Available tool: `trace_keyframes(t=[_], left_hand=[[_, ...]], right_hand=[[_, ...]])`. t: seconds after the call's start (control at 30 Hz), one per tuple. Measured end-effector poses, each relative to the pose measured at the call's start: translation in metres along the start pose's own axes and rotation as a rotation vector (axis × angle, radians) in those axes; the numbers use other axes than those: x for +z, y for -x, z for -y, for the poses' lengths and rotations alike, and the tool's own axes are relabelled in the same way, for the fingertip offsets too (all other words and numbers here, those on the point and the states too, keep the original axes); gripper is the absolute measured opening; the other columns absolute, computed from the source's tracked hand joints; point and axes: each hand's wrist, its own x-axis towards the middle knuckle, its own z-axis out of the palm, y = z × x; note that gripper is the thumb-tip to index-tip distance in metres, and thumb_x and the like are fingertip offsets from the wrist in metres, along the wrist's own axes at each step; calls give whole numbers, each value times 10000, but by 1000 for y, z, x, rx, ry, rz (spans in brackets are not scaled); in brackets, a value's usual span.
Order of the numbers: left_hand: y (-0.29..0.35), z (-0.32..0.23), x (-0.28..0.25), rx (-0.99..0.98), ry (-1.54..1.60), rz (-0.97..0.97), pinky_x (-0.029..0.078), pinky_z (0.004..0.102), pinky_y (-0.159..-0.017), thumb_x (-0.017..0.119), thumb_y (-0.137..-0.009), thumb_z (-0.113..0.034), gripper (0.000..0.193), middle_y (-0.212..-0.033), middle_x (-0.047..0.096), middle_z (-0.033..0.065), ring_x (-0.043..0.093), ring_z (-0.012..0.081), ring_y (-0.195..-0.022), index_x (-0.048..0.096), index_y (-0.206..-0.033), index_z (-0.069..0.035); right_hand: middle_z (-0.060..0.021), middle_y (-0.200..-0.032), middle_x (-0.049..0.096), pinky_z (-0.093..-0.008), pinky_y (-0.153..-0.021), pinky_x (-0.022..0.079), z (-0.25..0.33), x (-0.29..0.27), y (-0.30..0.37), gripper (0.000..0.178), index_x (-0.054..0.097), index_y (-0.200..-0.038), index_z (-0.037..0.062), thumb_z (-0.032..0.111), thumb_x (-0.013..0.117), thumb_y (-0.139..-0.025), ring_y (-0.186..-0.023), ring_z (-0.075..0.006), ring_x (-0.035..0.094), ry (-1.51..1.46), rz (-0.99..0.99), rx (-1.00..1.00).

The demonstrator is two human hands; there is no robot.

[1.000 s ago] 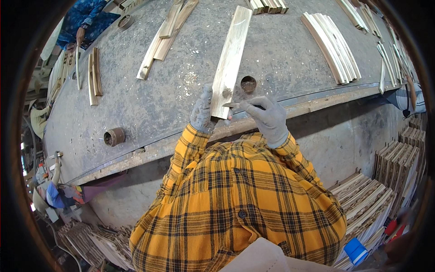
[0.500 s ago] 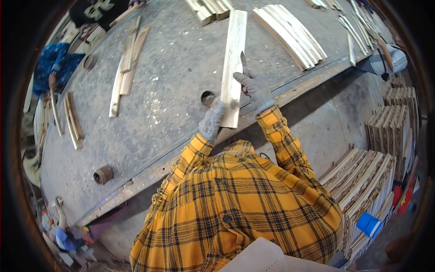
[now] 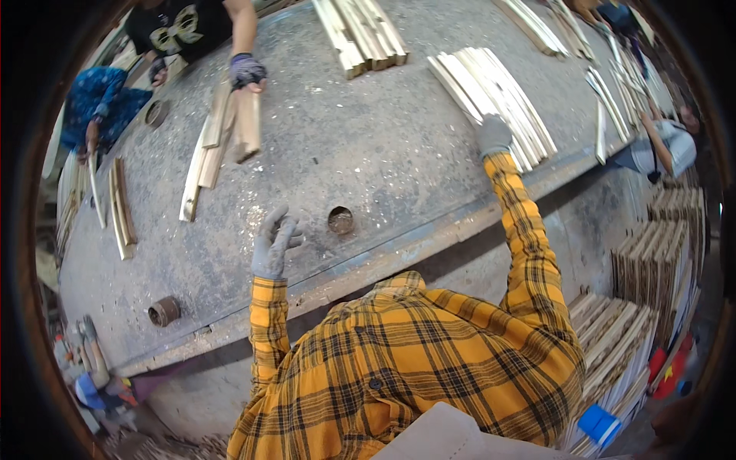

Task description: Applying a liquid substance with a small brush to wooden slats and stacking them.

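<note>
My left hand point(image 3: 276, 244), in a grey glove, hovers over the near part of the table point(image 3: 307, 169), its fingers apart and nothing in them. Just right of it stands a small brown round cup point(image 3: 340, 220). Farther right, my right hand point(image 3: 494, 136), gloved too, rests on the near end of a row of pale wooden slats point(image 3: 498, 84). The slats lie side by side in a slight fan. Its fingers are mostly hidden by the back of the hand, and no knife shows there.
Across the table a person's gloved hand point(image 3: 248, 71) touches wooden slats point(image 3: 207, 153). More slats point(image 3: 360, 38) lie at the far edge. Another brown cup point(image 3: 163, 311) stands at left. Stacked wood point(image 3: 613, 330) and a blue container point(image 3: 599, 425) are at my right.
The slat between my hands is gone from there, and the row at right looks wider. My left hand moved left, empty; my right moved right onto the row. A co-worker's hand reached the left slats.
</note>
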Motion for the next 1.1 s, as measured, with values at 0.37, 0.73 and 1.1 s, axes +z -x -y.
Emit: trace_keyframes(t=[0.37, 0.73, 1.1], left_hand=[[7, 7, -126, 186, -623, -682, 490, 279, -637, 657, -785, -263, 427, -877, 605, 77, 585, 152, -729, 555, -1149, -63], [-55, -14, -170, 235, -1045, -833, 439, 375, -853, 599, -784, -333, 426, -1113, 543, 150, 546, 292, -997, 559, -1133, -94], [-247, -63, -150, 46, -1470, -634, 423, 380, -877, 645, -728, -435, 625, -1184, 507, 133, 494, 281, -1080, 491, -1219, -80]], right_hand=[[-139, -1015, 498, -446, -689, 497, -16, -51, 55, 399, 447, -971, 67, 266, 691, -726, -887, -341, 586, -148, -153, 61], [-119, -1029, 503, -450, -636, 493, 0, -68, 81, 450, 469, -1052, 107, 343, 681, -733, -808, -336, 602, -128, -227, 45], [-97, -960, 575, -370, -687, 478, 64, -65, 194, 378, 517, -1058, 120, 281, 666, -751, -836, -285, 576, -156, -320, -222]])
